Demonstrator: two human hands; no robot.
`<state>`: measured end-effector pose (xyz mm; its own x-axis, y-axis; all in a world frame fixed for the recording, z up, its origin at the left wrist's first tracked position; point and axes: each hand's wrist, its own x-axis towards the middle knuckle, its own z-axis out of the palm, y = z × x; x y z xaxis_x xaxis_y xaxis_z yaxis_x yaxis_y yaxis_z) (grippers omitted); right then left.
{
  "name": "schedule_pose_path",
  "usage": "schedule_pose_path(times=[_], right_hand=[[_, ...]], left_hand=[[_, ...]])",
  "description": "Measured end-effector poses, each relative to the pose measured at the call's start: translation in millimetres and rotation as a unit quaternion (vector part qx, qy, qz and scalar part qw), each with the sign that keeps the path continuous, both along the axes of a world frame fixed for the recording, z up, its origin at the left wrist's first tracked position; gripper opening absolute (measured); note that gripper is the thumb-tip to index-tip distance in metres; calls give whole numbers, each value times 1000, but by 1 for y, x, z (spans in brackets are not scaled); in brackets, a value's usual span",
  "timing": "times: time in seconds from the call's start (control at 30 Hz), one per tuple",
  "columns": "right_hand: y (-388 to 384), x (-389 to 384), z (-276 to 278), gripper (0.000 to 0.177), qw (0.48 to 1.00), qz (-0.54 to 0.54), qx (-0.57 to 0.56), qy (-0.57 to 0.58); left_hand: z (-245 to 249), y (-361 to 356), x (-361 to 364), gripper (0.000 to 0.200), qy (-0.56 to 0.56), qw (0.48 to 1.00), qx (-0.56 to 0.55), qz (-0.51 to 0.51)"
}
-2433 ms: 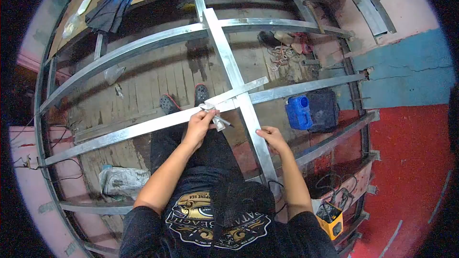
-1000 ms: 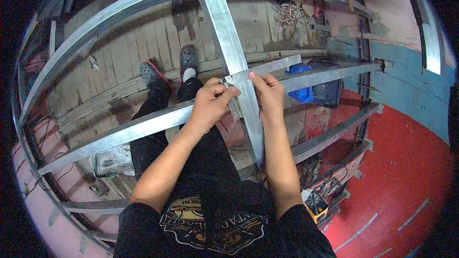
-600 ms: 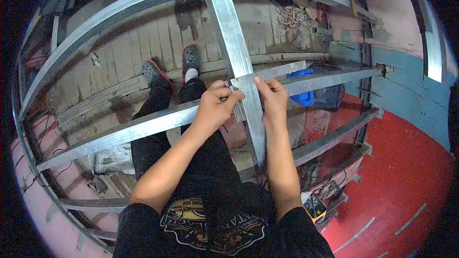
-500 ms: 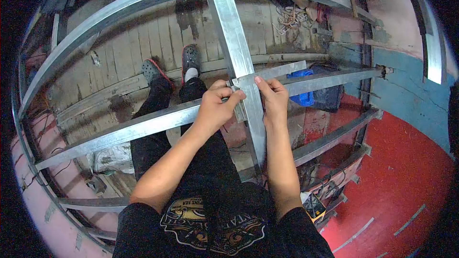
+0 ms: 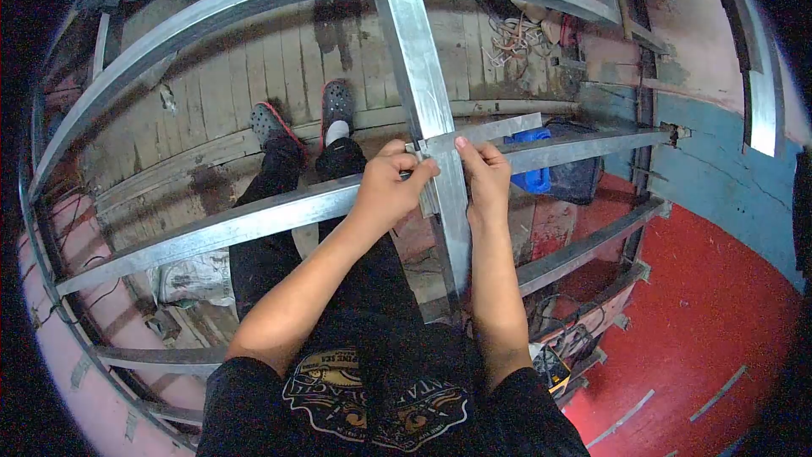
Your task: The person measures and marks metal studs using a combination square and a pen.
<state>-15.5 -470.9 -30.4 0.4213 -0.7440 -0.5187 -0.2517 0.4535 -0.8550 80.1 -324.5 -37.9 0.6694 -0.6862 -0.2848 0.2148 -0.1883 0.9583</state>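
Observation:
A metal square (image 5: pixel 506 128) lies across the upright-running steel beam (image 5: pixel 412 59), its flat blade reaching out to the right past the beam's edge. Its other leg runs down along the beam's left side, partly covered by fingers. My left hand (image 5: pixel 393 182) is closed in a pinch on the square at its corner. On the right, my right hand (image 5: pixel 485 176) grips the blade against the beam, with the thumb on top and the other fingers curled at the beam's right edge.
A crossing steel beam (image 5: pixel 254 228) runs below the hands, part of a larger frame. Under it are a wooden plank floor (image 5: pixel 254 76), a blue plastic item (image 5: pixel 533 178), a coil of white cord (image 5: pixel 516 38) and a yellow-black tool (image 5: pixel 551 368). Red flooring (image 5: pixel 694 313) lies at right.
The view has shifted slightly. Both hands keep their hold on the square, which stays in nearly the same place on the beam.

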Motion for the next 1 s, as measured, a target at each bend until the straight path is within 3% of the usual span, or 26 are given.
schedule_pose_path(times=[0.33, 0.5, 0.7, 1.0], right_hand=[[2, -5, 3, 19, 998, 23, -29, 45], [16, -13, 6, 24, 985, 52, -151, 69], [20, -12, 12, 22, 981, 67, -151, 103], [18, -8, 10, 21, 970, 87, -191, 120]], left_hand=[[6, -3, -2, 13, -38, 999, -7, 37], [9, -3, -1, 13, -14, 999, -17, 37], [7, -2, 1, 17, -15, 999, 32, 11], [11, -2, 0, 17, -57, 998, 1, 29]])
